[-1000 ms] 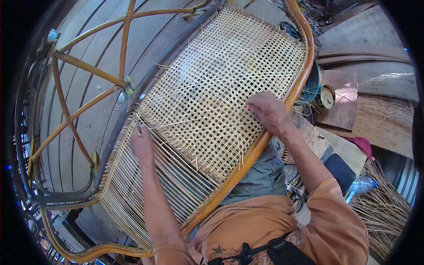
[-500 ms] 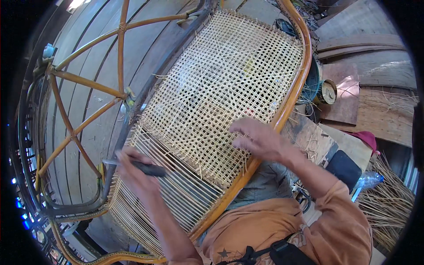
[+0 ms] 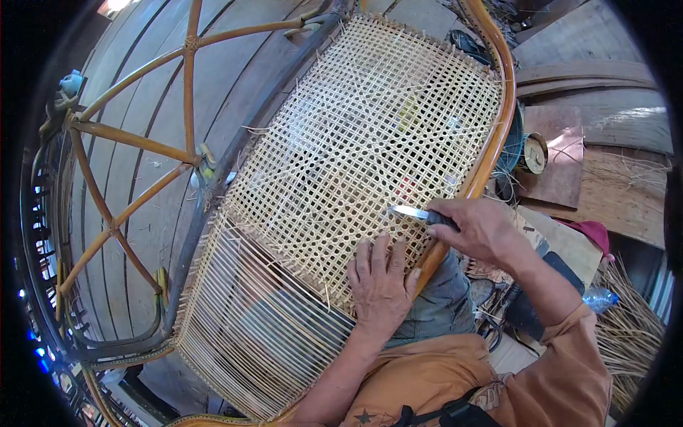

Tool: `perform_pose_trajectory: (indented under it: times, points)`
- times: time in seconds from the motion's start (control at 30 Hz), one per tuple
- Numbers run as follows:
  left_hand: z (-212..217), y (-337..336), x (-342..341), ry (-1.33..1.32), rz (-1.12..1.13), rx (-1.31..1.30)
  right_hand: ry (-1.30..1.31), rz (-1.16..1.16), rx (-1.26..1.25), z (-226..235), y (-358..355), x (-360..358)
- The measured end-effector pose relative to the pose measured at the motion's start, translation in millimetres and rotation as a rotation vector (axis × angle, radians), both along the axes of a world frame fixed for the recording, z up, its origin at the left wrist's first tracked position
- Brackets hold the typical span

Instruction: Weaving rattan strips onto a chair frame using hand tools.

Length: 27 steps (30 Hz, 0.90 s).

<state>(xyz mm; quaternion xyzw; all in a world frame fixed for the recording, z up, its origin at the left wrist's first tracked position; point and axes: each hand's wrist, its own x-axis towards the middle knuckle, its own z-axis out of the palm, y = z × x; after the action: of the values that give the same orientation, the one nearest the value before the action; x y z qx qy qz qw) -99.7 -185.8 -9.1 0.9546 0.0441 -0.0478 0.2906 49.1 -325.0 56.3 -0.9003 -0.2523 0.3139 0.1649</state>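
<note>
A woven cane panel [image 3: 370,142] fills an orange rattan frame [image 3: 494,121]; its lower part holds only straight parallel strands [image 3: 256,320]. My left hand [image 3: 380,277] lies flat, fingers spread, on the woven edge near the frame's right rail. My right hand [image 3: 480,228] grips a dark-handled knife [image 3: 420,213]. Its bright blade points left over the weave, just above my left fingers.
The frame's crossed rattan struts [image 3: 142,149] lie to the left over a plank floor. A round tin [image 3: 533,153], wooden boards [image 3: 605,185], a plastic bottle [image 3: 601,299] and a bundle of loose cane strips [image 3: 633,341] are on the right.
The knife has passed from my left hand at the left rail to my right hand. My left hand moved right and lies flat on the weave; my right hand shifted to the right rail.
</note>
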Motion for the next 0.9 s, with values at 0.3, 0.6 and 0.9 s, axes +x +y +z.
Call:
perform_pose_trajectory:
  times: [0.3, 0.6, 0.9]
  points:
    - [0.3, 1.7, 1.2, 0.0, 0.019, -0.013, -0.017, 0.189, -0.191, 7.2, 24.9, 20.0]
    - [-0.9, 13.2, 6.7, -0.106, 0.099, -0.174, 0.007, 0.219, -0.155, 19.3, 21.5, 2.5]
    - [-4.8, 52.1, 51.2, 0.005, 0.167, -0.065, -0.331, 0.485, -0.125, -11.5, 22.2, 11.2]
